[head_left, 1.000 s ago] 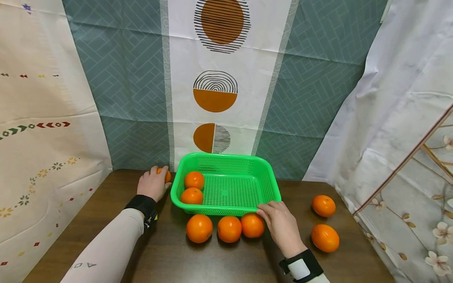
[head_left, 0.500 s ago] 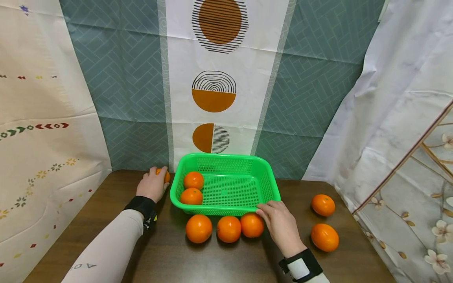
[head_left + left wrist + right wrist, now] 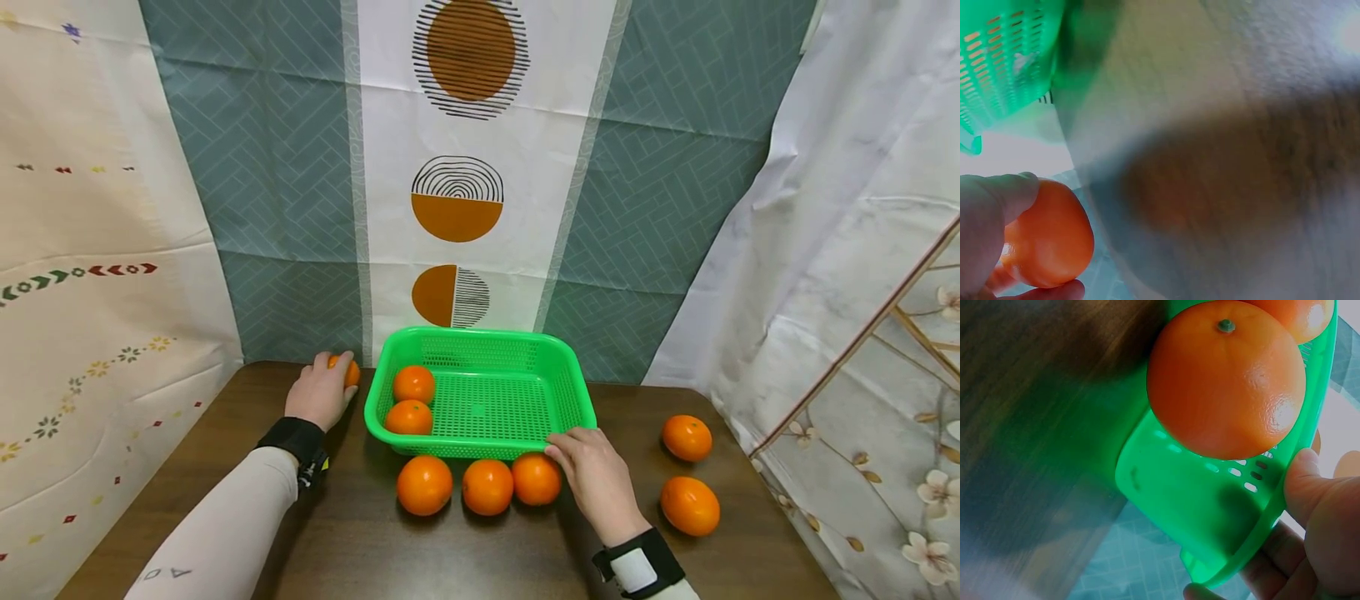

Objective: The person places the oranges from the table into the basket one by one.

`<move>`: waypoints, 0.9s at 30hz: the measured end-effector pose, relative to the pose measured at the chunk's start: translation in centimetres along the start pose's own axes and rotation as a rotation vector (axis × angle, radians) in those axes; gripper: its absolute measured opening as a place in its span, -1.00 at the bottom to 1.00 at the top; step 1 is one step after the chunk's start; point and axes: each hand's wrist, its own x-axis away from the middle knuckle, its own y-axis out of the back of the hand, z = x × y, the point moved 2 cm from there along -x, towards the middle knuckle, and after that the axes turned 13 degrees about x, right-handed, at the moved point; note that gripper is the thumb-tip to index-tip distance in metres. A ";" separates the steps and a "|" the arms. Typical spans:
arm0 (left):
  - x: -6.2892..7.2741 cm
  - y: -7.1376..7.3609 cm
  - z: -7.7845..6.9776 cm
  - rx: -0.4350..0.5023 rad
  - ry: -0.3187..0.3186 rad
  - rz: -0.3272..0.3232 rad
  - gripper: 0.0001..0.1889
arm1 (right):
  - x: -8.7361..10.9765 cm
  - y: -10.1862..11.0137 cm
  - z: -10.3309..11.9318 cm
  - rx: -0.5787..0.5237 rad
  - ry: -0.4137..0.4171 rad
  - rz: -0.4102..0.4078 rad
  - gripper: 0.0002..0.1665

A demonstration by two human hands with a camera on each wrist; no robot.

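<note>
At the back left of the table my left hand [image 3: 318,392] holds an orange [image 3: 347,373] between thumb and fingers, just outside the green plastic basket [image 3: 480,450]. The left wrist view shows the thumb on one side of that orange [image 3: 1054,234] and a fingertip underneath; whether it touches the table I cannot tell. My right hand [image 3: 596,475] grips the basket's rim at the front right corner, thumb inside and fingers outside in the right wrist view. Inside the basket, two oranges lie along its left wall, one orange [image 3: 414,384] behind the other [image 3: 408,417].
Before the basket sit three oranges in a row: a left one [image 3: 424,485], a middle one [image 3: 487,487] and a right one [image 3: 536,478] near my right hand. Two more oranges, one [image 3: 687,438] behind another [image 3: 690,506], lie at the table's right. Patterned cloths hang behind and beside the table [image 3: 480,558].
My left hand and its orange have shifted slightly left, a little farther from the basket. The head view has moved slightly. My right hand stays on the rim; the other oranges lie as before.
</note>
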 end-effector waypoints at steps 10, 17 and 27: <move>-0.5 0.7 -1.1 0.000 -0.038 -0.015 -0.32 | 0.1 -0.1 -0.1 -0.003 0.009 -0.005 -0.87; -0.7 1.5 -2.4 0.018 -0.054 -0.032 -0.33 | 0.1 -0.1 -0.1 -0.001 0.019 -0.014 -0.88; -1.6 3.1 -5.4 0.050 -0.102 -0.039 -0.34 | 0.0 -0.2 -0.1 0.005 0.016 -0.008 -0.88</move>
